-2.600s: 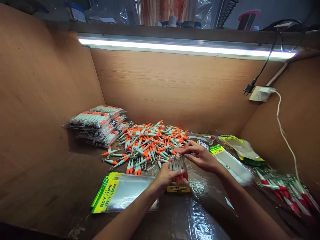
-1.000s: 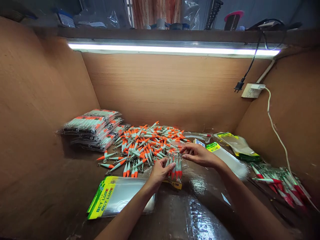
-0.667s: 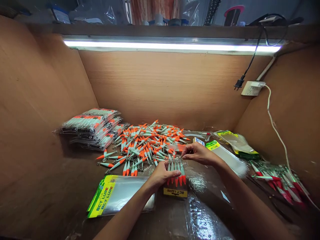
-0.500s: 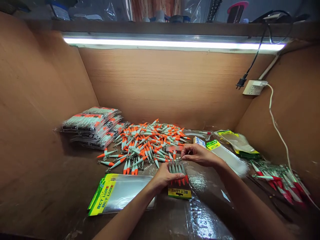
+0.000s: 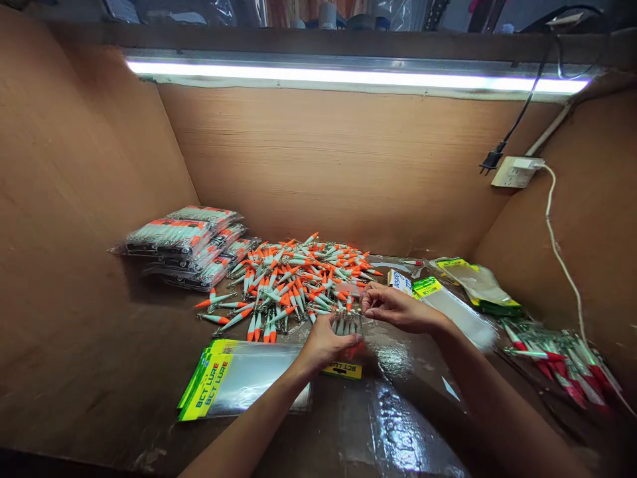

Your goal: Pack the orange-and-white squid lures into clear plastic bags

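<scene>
My left hand (image 5: 324,342) is closed on a clear bag of orange-tipped lures (image 5: 348,327), whose yellow header card (image 5: 342,370) lies toward me on the table. At the bag's far end my right hand (image 5: 395,307) pinches its open mouth, fingers curled. Just beyond both hands lies a loose pile of orange and pale-green lures (image 5: 296,279). A stack of empty bags with yellow-green BCT LURE headers (image 5: 233,385) rests to the left of my left forearm.
Filled packs (image 5: 186,242) are stacked at the back left. More empty bags (image 5: 462,295) and red-tipped lures (image 5: 562,358) lie on the right. Brown board walls enclose the bench on three sides; a wall socket (image 5: 515,174) with a white cable hangs at the right.
The bag of lures has shifted slightly back toward the pile, with its header partly under my left hand. My right hand stays pinched at the bag's mouth.
</scene>
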Demonstrator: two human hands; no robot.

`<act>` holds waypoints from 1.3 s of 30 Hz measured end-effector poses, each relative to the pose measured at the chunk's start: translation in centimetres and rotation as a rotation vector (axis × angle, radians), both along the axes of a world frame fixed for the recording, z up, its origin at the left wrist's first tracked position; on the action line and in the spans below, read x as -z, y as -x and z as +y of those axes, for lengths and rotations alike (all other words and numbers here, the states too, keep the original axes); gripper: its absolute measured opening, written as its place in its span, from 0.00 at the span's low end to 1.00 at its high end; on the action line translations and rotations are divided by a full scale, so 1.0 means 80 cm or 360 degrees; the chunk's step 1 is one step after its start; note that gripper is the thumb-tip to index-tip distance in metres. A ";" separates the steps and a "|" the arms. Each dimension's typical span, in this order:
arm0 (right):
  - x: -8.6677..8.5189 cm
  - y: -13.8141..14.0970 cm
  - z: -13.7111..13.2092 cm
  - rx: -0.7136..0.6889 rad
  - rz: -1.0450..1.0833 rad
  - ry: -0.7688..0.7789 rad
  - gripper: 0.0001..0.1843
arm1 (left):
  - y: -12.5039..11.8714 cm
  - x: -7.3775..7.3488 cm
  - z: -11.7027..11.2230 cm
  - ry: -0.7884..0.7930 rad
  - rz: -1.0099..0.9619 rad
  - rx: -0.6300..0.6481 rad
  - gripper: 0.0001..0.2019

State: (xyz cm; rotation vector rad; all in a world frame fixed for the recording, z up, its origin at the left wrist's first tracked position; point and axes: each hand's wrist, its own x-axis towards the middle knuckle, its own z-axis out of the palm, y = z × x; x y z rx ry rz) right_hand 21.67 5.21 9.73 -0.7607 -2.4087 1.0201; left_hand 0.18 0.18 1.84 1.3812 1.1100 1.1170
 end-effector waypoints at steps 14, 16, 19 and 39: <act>0.004 0.010 -0.005 0.0231 -0.0127 -0.0301 0.07 | 0.004 0.009 0.008 -0.0128 0.0284 -0.0175 0.14; 0.005 0.011 -0.005 0.0218 -0.0102 -0.0336 0.06 | 0.005 0.010 0.009 -0.0131 0.0266 -0.0174 0.14; 0.005 0.011 -0.006 0.0173 -0.0060 -0.0380 0.06 | 0.006 0.009 0.010 -0.0121 0.0214 -0.0131 0.15; 0.015 0.010 0.009 0.0276 0.0050 -0.0184 0.13 | 0.009 0.003 0.004 0.0171 0.0003 0.0104 0.20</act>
